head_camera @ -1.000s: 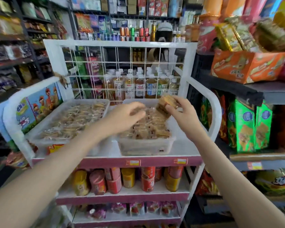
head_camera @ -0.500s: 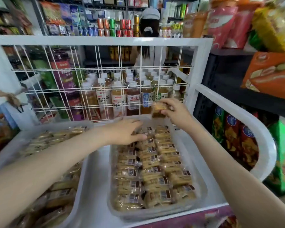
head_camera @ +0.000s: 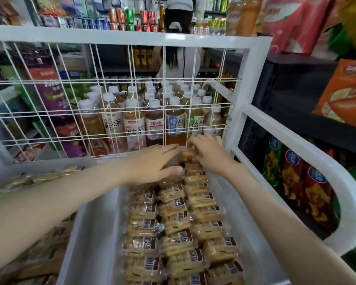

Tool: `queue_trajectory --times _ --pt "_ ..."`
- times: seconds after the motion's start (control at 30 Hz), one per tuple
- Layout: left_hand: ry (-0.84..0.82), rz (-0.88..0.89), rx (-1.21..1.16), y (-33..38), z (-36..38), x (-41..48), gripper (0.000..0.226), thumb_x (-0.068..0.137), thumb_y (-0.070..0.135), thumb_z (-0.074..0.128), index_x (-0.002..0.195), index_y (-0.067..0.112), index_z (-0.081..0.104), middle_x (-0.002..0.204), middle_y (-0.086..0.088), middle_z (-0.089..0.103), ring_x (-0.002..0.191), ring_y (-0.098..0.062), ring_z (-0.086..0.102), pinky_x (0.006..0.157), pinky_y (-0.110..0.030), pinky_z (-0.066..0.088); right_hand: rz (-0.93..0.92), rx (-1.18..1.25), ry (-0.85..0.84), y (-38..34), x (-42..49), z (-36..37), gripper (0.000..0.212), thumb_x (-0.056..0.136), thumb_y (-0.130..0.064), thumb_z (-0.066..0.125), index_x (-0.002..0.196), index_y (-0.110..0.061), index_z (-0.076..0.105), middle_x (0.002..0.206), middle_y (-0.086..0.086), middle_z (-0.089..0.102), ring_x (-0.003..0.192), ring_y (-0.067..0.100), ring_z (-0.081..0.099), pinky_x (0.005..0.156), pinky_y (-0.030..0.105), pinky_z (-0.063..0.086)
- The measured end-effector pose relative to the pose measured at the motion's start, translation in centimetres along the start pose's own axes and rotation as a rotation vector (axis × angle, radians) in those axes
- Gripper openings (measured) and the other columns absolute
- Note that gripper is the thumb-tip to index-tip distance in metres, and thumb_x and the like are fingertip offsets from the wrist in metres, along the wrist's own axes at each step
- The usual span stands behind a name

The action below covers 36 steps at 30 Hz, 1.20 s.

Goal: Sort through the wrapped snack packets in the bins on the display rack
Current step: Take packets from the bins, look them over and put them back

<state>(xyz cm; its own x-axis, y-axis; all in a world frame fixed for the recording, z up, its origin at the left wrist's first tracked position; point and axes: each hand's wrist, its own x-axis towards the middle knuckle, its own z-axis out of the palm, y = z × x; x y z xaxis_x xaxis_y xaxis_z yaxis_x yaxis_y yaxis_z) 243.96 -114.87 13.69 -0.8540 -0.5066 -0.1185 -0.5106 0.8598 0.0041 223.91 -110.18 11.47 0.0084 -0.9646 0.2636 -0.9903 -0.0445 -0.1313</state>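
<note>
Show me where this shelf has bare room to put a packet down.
Free: the white shelf strip between the left bin and the right bin. Crowded: the right bin, full of packets; at its far end the left hand lies flat and the right hand grips one packet.

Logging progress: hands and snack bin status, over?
Left hand flat on packets, far end of bin. Right hand grips one packet there. Wire grid just behind, not obstructing.
</note>
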Motion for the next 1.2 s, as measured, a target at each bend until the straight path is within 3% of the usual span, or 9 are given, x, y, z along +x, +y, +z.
queue_trajectory --times 0.07,0.17,0.27,0.4,0.53,0.77,0.93,1.1,1.2 --pt "-0.051 0.015 0.034 0.1 0.2 0.5 0.091 0.08 0.074 0.007 0.155 0.023 -0.001 0.163 0.003 -0.002 0.149 -0.016 0.009 0.119 -0.03 0.008 -0.01 -0.015 -0.059 0.1 -0.2 0.2 0.018 0.093 -0.011 0.053 0.099 -0.028 0.057 0.102 -0.01 0.054 0.107 0.016 0.04 0.084 0.033 0.019" --pt "-0.183 0.029 0.068 0.5 1.1 0.8 0.085 0.087 0.071 0.012 0.154 0.022 -0.006 0.162 0.002 -0.011 0.149 -0.014 0.002 0.118 -0.028 0.002 0.018 0.053 -0.121 0.4 -0.3 0.5 0.03 0.093 -0.01 0.052 0.09 -0.04 0.056 0.106 -0.008 0.059 0.106 0.02 0.04 0.088 0.038 0.025" --pt "-0.247 -0.007 -0.005 0.8 1.5 0.9 0.079 0.094 0.066 0.019 0.154 0.024 -0.01 0.159 0.008 -0.019 0.149 -0.014 -0.001 0.116 -0.025 0.001 -0.011 0.043 -0.157 0.4 -0.5 -0.2 0.027 0.096 -0.012 0.051 0.106 -0.033 0.063 0.113 -0.009 0.061 0.105 0.014 0.037 0.094 0.039 0.021" --pt "-0.258 -0.035 -0.062 0.6 1.8 1.1 0.08 0.092 0.068 0.02 0.153 0.028 -0.011 0.157 0.013 -0.022 0.149 -0.014 0.001 0.116 -0.027 0.004 0.006 0.149 -0.15 0.6 -1.5 -0.8 0.024 0.095 -0.03 0.055 0.118 -0.03 0.061 0.122 -0.009 0.061 0.129 0.02 0.033 0.092 0.031 0.014" --pt "-0.254 -0.048 -0.064 0.5 2.0 1.1 0.088 0.084 0.074 0.018 0.153 0.029 -0.011 0.158 0.013 -0.021 0.149 -0.015 0.005 0.121 -0.032 0.009 0.01 0.104 -0.174 0.7 -2.1 -0.8 0.027 0.09 -0.037 0.061 0.117 -0.033 0.062 0.117 -0.009 0.06 0.121 0.014 0.037 0.089 0.03 0.015" --pt "-0.124 -0.032 -0.013 1.4 2.0 0.4 0.086 0.087 0.072 0.018 0.152 0.026 -0.014 0.161 0.005 -0.016 0.149 -0.012 -0.006 0.122 -0.032 0.001 -0.057 0.078 -0.014 -0.3 -2.6 -0.6 0.018 0.098 -0.018 0.049 0.102 -0.02 0.066 0.103 -0.005 0.065 0.103 0.017 0.05 0.096 0.033 0.028" --pt "-0.157 -0.058 -0.002 1.2 1.6 1.1 0.08 0.087 0.071 0.007 0.154 0.028 -0.003 0.162 0.008 -0.004 0.148 -0.009 -0.003 0.118 -0.031 -0.006 0.023 0.232 0.185 -0.6 -3.4 -1.4 0.015 0.103 -0.022 0.035 0.104 -0.013 0.047 0.077 0.005 0.06 0.068 0.026 0.057 0.063 0.043 0.049" --pt "-0.201 -0.065 -0.014 1.5 1.5 1.4 0.08 0.088 0.071 0.014 0.154 0.028 -0.005 0.161 0.006 -0.008 0.149 -0.013 -0.002 0.118 -0.033 -0.003 0.159 0.322 0.507 -0.8 -4.3 -3.9 0.023 0.104 -0.023 0.032 0.114 -0.011 0.05 0.094 0.005 0.06 0.081 0.025 0.057 0.066 0.042 0.049" --pt "-0.184 -0.066 -0.042 1.5 1.5 1.2 0.079 0.091 0.07 0.017 0.154 0.028 -0.003 0.162 0.006 -0.008 0.149 -0.012 -0.001 0.119 -0.033 0.0 0.215 0.331 0.561 -0.8 -5.3 -4.3 0.024 0.103 -0.017 0.036 0.12 -0.011 0.052 0.095 0.005 0.059 0.084 0.024 0.056 0.068 0.042 0.048"
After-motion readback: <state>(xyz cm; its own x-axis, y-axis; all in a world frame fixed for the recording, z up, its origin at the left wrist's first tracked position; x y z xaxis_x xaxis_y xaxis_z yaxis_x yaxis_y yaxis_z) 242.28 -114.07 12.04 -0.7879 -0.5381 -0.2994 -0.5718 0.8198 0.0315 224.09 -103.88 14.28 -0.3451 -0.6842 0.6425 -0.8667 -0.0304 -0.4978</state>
